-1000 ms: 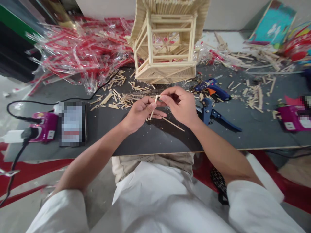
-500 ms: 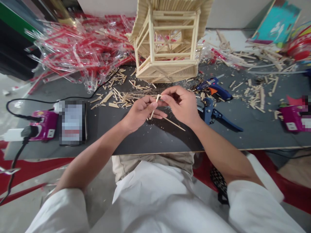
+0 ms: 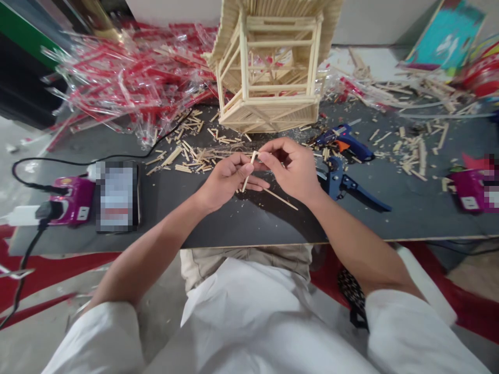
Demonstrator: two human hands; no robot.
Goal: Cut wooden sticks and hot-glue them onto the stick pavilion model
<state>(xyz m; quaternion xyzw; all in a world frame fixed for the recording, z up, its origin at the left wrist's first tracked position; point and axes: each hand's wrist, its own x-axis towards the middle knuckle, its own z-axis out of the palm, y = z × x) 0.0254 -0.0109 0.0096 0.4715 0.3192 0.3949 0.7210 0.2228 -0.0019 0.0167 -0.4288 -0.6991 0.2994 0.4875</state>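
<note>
While a stick [image 3: 253, 157] is pinched by the left hand [image 3: 232, 178], the right hand [image 3: 290, 166] is held at its top, grip hard to tell; a wooden house [image 3: 244, 62] is seen behind.

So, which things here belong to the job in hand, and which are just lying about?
Likely in the job:
thin stick, pinched in the left hand
stick-built model
glue gun
blue cutter

Seemingly just lying about:
phone
plastic wrappers
teal board
</note>
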